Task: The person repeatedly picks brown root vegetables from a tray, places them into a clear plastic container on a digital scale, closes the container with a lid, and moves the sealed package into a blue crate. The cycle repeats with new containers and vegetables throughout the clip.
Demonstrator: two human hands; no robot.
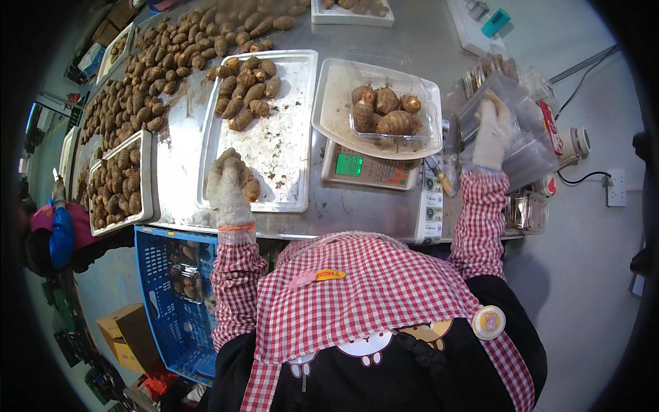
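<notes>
My left hand (229, 188), in a soiled white knit glove, is low over the left side of a white foam tray (288, 180). Its fingers curl around a small taro corm (252, 189), partly hidden by the glove. A cluster of taro corms (247, 90) lies at the tray's far end. To the right, a clear plastic box (427, 129) with several larger taros (394, 123) stands on the pan (329, 121) of a digital scale (370, 170) with a lit green display. My gloved right hand (491, 131) touches a stack of clear plastic containers (525, 154); its grip is unclear.
Loose taros (144, 82) heap at the back left, beside a filled foam tray (148, 180). A blue crate (175, 329) with packed boxes stands below the table edge. A label strip (432, 206) and a wood-handled tool (445, 183) lie by the scale. Another person (59, 221) is at far left.
</notes>
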